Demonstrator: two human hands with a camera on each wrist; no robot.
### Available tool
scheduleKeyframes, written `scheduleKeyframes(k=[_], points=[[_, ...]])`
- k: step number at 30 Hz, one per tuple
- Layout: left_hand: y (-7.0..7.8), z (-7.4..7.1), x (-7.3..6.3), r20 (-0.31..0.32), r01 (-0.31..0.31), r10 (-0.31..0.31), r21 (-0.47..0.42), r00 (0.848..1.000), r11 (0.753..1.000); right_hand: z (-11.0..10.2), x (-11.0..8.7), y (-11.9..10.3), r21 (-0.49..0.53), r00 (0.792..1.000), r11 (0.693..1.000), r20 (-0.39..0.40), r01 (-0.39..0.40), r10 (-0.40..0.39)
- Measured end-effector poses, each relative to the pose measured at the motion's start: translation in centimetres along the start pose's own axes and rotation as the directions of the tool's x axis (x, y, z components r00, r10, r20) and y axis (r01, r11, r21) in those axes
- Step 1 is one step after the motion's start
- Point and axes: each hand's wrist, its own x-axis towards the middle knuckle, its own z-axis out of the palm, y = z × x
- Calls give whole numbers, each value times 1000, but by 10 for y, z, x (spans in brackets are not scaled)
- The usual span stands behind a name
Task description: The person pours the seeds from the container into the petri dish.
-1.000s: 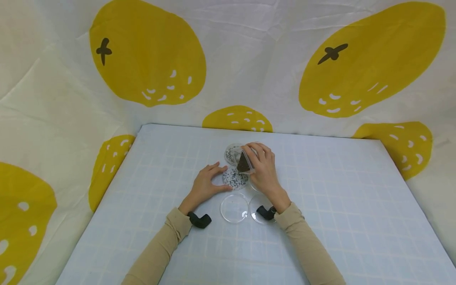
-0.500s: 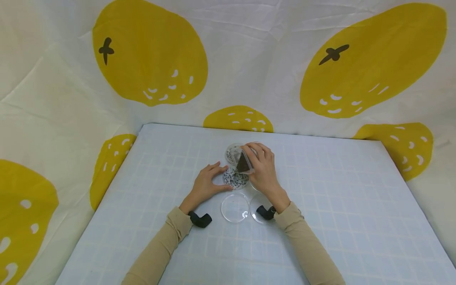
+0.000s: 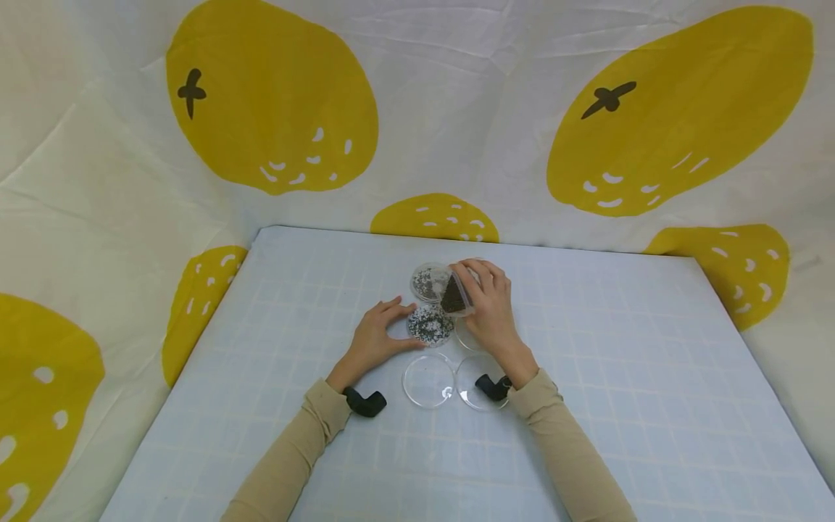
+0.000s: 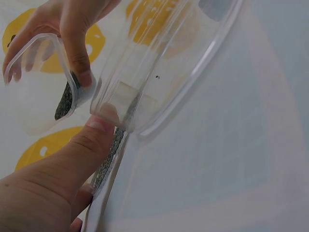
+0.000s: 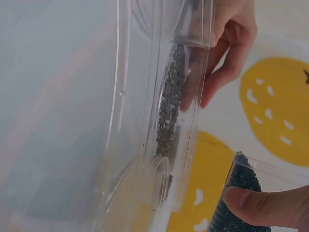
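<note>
My left hand (image 3: 378,330) holds a petri dish (image 3: 435,346) at its left side, the thumb at the near edge and a finger at the far edge. Dark granules lie scattered over the white base of this dish. Above its right edge, my right hand (image 3: 489,301) grips a clear plastic tub (image 3: 459,312) from the right, tilted, with dark granules heaped inside. In the left wrist view the right thumb (image 4: 79,63) presses the tub's wall. Behind the held dish sits a second petri dish (image 3: 413,283) with similar granules, partly overlapped by the tub.
Two clear dishes lie nearer me, one on the left (image 3: 404,380) and one on the right (image 3: 459,388), the latter partly behind the right wrist camera (image 3: 493,388). Another clear dish (image 3: 464,344) shows under the right hand. The pale checked tablecloth (image 3: 626,377) stretches to both sides.
My right hand has shifted slightly right with the tub, uncovering more of the held dish. The dish shows more dark granules, in a ring. My left hand stays in place.
</note>
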Motion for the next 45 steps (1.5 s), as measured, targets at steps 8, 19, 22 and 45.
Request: scheduleKeyframes(k=[8,19,22,45], points=[[0,0,0,13,20,-20,3,1000,1000,-4,2,6,66,998,996,-14,-59,60],[-1,0,0,8,12,-11,-9,1000,1000,-22,4,23,339,935,876,32,-343,354],[-1,-1,0,15,21,-21,-9,1000,1000,-31,3,27,414,882,793,54,-447,468],[-1,0,-1,16,-8,8,-10,1000,1000,-76,-51,112,662,514,207,309,-720,800]])
